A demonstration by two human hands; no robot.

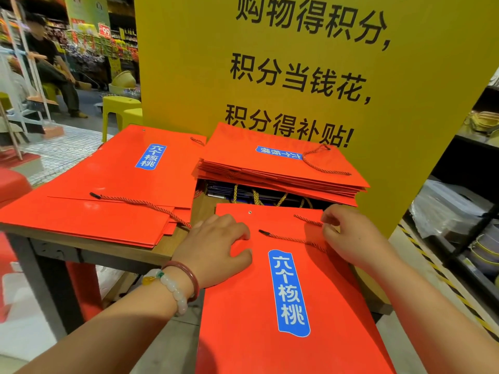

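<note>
pinching the rope handle (291, 240) is the right hand (348, 238); the left hand (213, 247) presses the red bag (243, 319) at the desk's (121, 251) near edge.

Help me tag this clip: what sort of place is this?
Likely a supermarket: stocked shelves with a price sign at back left, a yellow shopping-points board, and red gift bags stacked on a table.

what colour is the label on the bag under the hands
Label: blue with white characters, on the red-orange bag whose cord the right hand pinches; clearest in head view.
</note>
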